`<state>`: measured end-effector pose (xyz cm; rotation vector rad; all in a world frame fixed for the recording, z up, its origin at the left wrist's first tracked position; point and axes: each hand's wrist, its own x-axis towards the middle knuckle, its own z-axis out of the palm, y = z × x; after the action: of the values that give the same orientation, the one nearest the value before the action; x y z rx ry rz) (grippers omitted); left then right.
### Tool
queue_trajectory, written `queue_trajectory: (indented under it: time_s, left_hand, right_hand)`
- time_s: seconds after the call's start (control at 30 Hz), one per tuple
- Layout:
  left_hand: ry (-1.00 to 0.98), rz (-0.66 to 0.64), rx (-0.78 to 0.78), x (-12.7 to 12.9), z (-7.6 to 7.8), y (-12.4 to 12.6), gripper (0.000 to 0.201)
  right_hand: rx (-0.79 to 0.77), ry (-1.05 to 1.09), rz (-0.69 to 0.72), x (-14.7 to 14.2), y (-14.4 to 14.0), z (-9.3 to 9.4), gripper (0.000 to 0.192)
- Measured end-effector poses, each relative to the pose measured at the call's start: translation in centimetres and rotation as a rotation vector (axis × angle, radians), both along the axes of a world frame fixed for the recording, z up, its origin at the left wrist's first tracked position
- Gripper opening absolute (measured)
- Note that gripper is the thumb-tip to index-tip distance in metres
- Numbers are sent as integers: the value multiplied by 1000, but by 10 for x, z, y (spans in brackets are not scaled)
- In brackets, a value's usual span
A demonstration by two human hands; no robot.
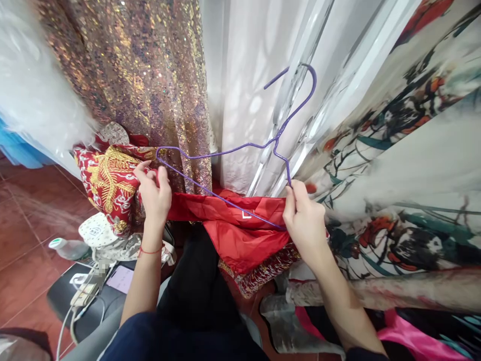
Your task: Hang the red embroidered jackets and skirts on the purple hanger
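A purple wire clothes hanger (236,146) lies tilted before me, its hook pointing up and to the right. Closed around its right corner and the edge of a red garment (240,240), my right hand (306,215) hides that corner. My left hand (154,193) is closed on the garment's other end, just below the hanger's free left corner. Between my hands the red band stretches, with a small white label in its middle and the hanger's lower bar crossing it. Below hangs red lining, with sequined, patterned cloth under it.
Gold sequined fabric (150,75) and white cloth (251,100) hang ahead. A floral-print fabric (406,215) is at the right. On the left are red-gold embroidered cloth (108,185), a plastic bottle (71,248), and a dark seat (62,291) bearing a phone (120,279) and cables.
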<state>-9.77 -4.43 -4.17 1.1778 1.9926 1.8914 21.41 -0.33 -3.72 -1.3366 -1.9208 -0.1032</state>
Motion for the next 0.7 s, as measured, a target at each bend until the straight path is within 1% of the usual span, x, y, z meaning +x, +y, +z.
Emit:
queue_trajectory:
  time_s: [0.03,0.07,0.1,0.13,0.17,0.2,0.23,0.27,0.3,0.33,0.4,0.47,0.53,0.63,0.7]
  left_hand:
    - [177,20,-42,2,-3,-5,49]
    - [361,-2,-99,3,-6,-9,52]
    - [518,-74,-168,3,-8,-13,56]
    - [618,-189,-246,2,-9,-15,61]
    - [671,-302,-323,-1,-11,-18,67]
    - [684,-384,-402,-4,-14,-20,73]
    - [671,-421,-491,-8,-17,-21,77]
    - [642,-406,-591,-13,-21,-23,75]
    - [608,-358,-691,-19,-25,-24,68]
    - [573,-301,-778,-24,-28,-25,57]
    - [508,-234,-874,-32,-34,-27,38]
    - [446,-233,-848,-39,-37,-31,33]
    - [386,-235,-781,-46,-37,-39,37]
    - [319,-304,-702,-54,-35,-53,43]
    - [231,-350,-618,-55,-36,-58,44]
  right_hand:
    - [-1,-2,-3,0,0,0,30]
    - [-3,-3,-7,0,-1,1,30]
    - [-7,-4,-13,-1,-1,1,30]
    - [-11,-5,-21,-1,-2,1,29]
    - [-14,-7,-27,-2,-2,1,29]
    - [-16,-8,-31,-3,-3,1,28]
    - [-16,-9,-33,-3,-3,1,28]
    - [-13,-9,-35,-4,-4,1,28]
    - [-10,-10,-34,-4,-4,1,28]
    - [-8,-10,-33,-5,-4,1,28]
    - [-7,-12,-33,-5,-4,1,27]
    - [-7,-13,-32,-4,-4,1,27]
    - [-4,-13,-30,-3,-3,1,27]
    - [-2,-18,-25,-1,-3,0,28]
    - [-4,-21,-24,0,-2,0,28]
